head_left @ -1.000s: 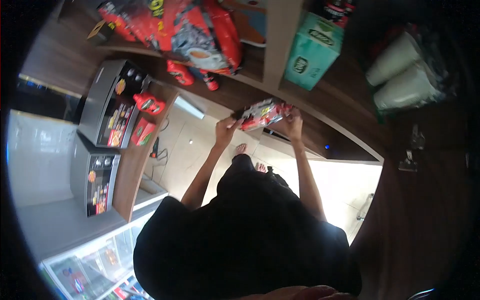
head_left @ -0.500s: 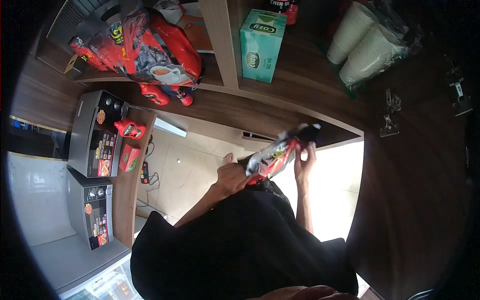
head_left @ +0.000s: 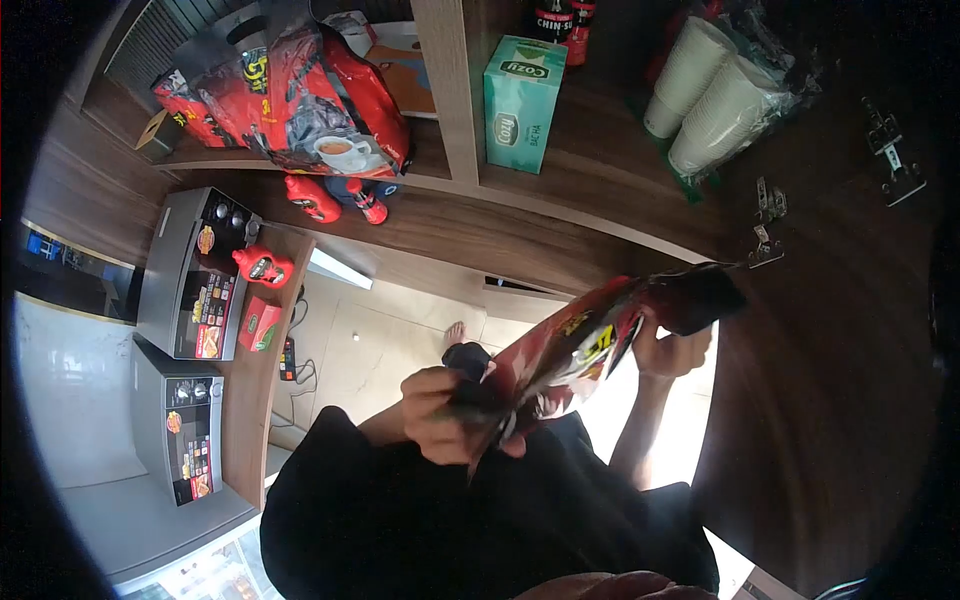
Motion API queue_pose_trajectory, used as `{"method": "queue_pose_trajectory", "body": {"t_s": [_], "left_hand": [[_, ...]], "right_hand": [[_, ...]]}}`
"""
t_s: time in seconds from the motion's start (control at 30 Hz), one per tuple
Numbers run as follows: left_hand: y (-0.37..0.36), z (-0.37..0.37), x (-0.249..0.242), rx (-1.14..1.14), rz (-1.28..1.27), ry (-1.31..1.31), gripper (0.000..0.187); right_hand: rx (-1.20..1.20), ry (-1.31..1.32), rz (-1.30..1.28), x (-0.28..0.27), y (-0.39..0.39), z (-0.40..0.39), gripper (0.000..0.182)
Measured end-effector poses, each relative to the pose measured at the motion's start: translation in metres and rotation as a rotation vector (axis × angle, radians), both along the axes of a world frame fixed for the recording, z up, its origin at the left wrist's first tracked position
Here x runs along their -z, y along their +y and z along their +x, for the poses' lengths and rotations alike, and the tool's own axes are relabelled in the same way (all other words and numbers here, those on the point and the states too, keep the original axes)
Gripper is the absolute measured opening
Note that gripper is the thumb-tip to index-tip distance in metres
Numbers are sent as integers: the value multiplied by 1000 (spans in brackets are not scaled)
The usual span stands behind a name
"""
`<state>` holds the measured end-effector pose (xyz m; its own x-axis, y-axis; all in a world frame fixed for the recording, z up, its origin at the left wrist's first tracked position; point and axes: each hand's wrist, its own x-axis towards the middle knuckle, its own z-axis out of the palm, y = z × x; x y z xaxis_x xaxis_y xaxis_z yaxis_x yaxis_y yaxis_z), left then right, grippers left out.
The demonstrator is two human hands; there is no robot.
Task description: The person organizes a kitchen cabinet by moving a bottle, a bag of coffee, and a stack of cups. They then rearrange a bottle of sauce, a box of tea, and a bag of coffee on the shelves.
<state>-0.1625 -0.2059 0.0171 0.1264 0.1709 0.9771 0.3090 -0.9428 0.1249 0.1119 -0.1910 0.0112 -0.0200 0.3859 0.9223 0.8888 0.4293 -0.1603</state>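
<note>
A red and black glossy plastic coffee bag [head_left: 580,355] with yellow lettering slants across the front of my body, its right end higher. My left hand [head_left: 435,415] is closed on its lower left end, the thumb pressed against the front. On the upper right end, beside a black part of the bag, my right hand [head_left: 675,350] grips with curled fingers. Similar red coffee bags [head_left: 290,110] stand on the shelf at upper left, one showing a white cup picture.
A green Cozy box [head_left: 522,105] and wrapped paper cups [head_left: 720,100] stand on the upper right shelf. Red bottles [head_left: 312,198] sit below the coffee bags. Two microwave-like ovens [head_left: 185,275] are at left. A dark cabinet door [head_left: 830,380] is at right.
The coffee bag has come up closer to the camera and looks larger. My right hand has moved right and my left hand has moved slightly left and down.
</note>
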Motion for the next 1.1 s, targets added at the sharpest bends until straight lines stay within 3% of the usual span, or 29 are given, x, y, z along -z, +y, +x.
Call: {"method": "queue_pose_trajectory", "body": {"t_s": [0.07,0.13,0.17,0.3,0.43,0.5,0.6,0.63,0.67,0.73,0.8,0.87,0.9,1.03,1.1], "left_hand": [[-5,17,-9,-2,55,-230,48],[31,67,-27,-63,334,-744,46],[43,72,-39,-79,391,-794,44],[56,56,-99,-96,361,-309,38],[79,68,-136,-167,338,-164,33],[90,77,-141,-196,316,-136,31],[123,100,-121,-211,223,-112,29],[136,109,-114,-181,149,-141,27],[150,119,-108,-153,78,-172,28],[159,122,-90,-176,-14,-224,33],[150,119,-49,-272,25,-244,37],[142,114,0,-319,118,-191,39],[137,112,22,-318,152,-140,39],[144,118,25,-116,-339,146,31],[150,127,20,-159,-357,183,28]], "right_hand": [[27,-81,70,-7,11,14,17],[117,-178,227,-55,35,2,21],[104,-148,256,-70,51,0,25],[-24,-77,181,-125,103,-10,31],[84,59,221,-139,133,-3,27],[-146,218,318,-147,169,4,27],[-74,183,326,-130,228,30,12],[-14,130,352,-116,258,48,17],[125,167,-260,-132,231,28,26],[-364,520,-124,-111,241,26,28],[-241,464,-68,-90,211,26,40],[-237,673,44,-71,165,4,34],[-123,653,48,-35,155,13,24],[-271,731,-232,24,101,-7,12],[-347,701,-372,30,99,-6,11]]}}
